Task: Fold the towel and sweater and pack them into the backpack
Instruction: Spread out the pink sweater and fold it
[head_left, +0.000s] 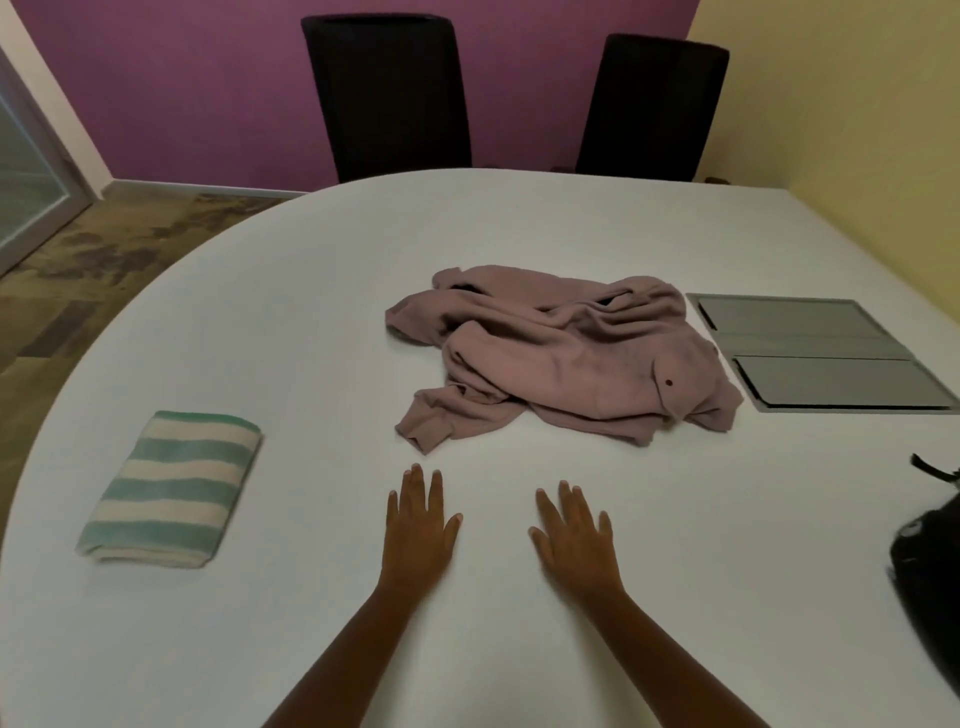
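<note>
A dusty-pink sweater (566, 356) lies crumpled in a heap near the middle of the white table (311, 291). A green-and-white striped towel (174, 486) sits folded into a thick rectangle at the left. A black backpack (930, 566) shows only partly at the right edge. My left hand (418, 525) and my right hand (574, 538) lie flat on the table, palms down, fingers straight, just in front of the sweater. Neither hand touches the sweater or holds anything.
A grey flush panel with two lids (815, 353) is set into the table right of the sweater. Two black chairs (387, 93) (652, 104) stand at the far edge. The table's rounded edge curves along the left.
</note>
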